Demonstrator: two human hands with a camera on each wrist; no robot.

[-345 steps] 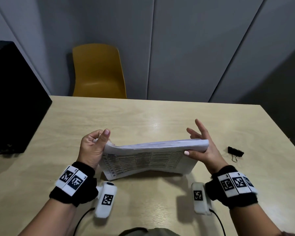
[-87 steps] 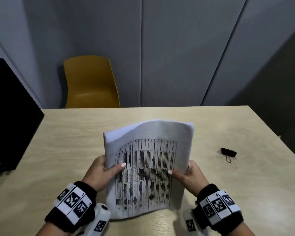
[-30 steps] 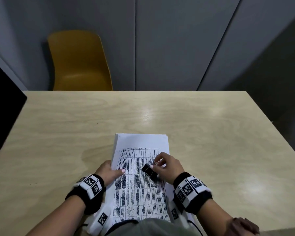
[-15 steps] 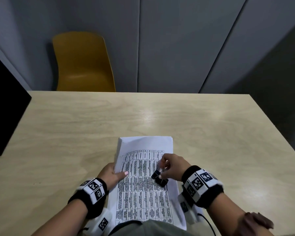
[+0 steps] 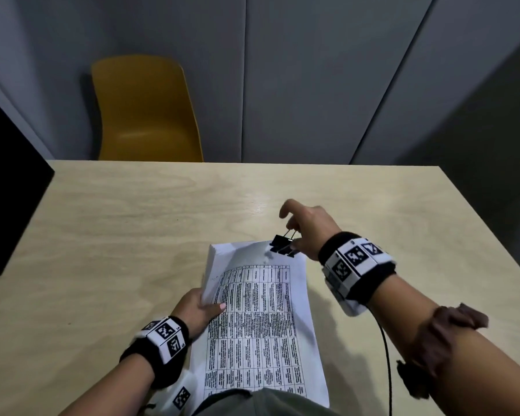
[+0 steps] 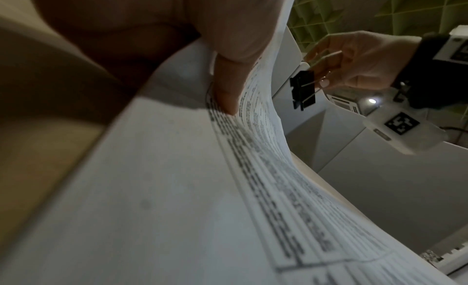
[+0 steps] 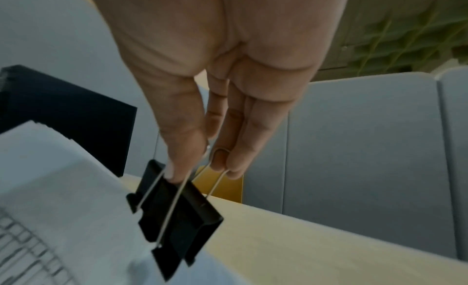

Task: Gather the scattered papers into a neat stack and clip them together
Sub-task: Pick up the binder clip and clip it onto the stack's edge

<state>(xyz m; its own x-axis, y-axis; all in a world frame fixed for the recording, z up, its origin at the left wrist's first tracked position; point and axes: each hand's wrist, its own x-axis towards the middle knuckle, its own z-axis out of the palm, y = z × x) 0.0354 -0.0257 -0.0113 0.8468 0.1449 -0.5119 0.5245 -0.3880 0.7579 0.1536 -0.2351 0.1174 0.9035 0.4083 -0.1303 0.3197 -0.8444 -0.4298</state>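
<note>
Your right hand [image 5: 308, 228] pinches the black binder clip [image 5: 282, 245] by its wire handles at the paper stack's [image 5: 258, 319] far right corner, your left hand [image 5: 197, 310] grips the stack's left edge, raised off the wooden table [image 5: 132, 220]

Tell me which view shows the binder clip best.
The right wrist view: the binder clip fills the frame's middle, its wire handles pinched by the right hand. The head view shows it small at the paper stack's far edge. The left wrist view shows it small and dim.

Pale wooden table [image 5: 132, 235]; printed paper stack [image 5: 261, 319] on near edge.
</note>
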